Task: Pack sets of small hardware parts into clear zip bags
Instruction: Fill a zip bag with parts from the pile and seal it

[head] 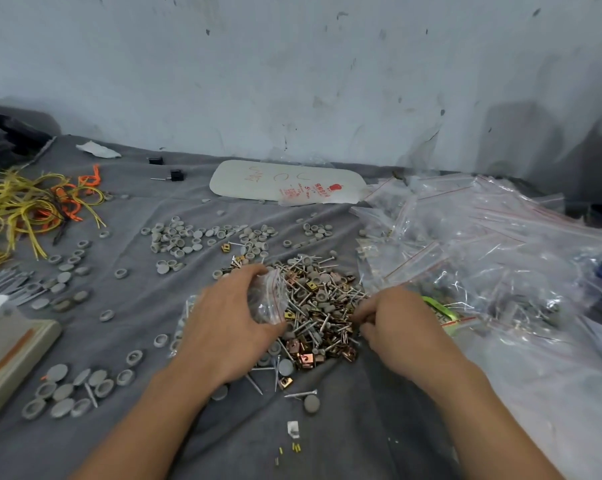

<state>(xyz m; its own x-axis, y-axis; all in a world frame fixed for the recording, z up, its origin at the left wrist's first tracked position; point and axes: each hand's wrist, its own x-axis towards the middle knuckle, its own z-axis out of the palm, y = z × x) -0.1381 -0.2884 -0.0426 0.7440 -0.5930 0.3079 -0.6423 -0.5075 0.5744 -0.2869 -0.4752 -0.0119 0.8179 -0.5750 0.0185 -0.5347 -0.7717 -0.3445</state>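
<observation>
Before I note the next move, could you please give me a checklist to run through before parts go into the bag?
1. Left hand grips the zip bag: ok.
2. Bag mouth open: cannot tell.
3. Right hand reaches the hardware pile: ok.
4. Parts pinched by the right hand: cannot tell.
5. Grey caps lie on the cloth beyond the pile: ok.
6. Spare bags heaped to the right: ok.
</observation>
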